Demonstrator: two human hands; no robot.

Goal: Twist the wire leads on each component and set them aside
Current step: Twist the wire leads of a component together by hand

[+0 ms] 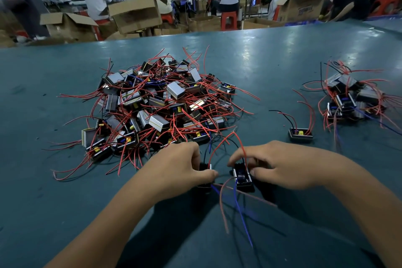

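A head-worn camera looks down on a teal table (272, 67). At ten o'clock from the hands sits a large pile of unworked components (161, 104), small metal-and-black blocks bristling with red wire leads.

Near the middle, low in the view, the left hand (185, 169) curls over a black component (204, 180), thumb and fingers gripping it; most of that block is hidden beneath the hand.

Just beside it, at three o'clock from the left hand, the right hand (280, 167) grips a second component (242, 177) between thumb and curled fingers. This block's long axis runs roughly from twelve to six o'clock. Red leads (226, 143) arch between the two hands toward twelve o'clock; a blue lead (243, 220) and a red one trail toward six o'clock, lying free of either hand's fingers.

The twist likely depends on those trailing leads: they lie nearest the right hand, toward the wearer.

Further right, at two o'clock, a lone component (301, 134) stands apart, and beyond it lies a smaller finished pile (352, 100).
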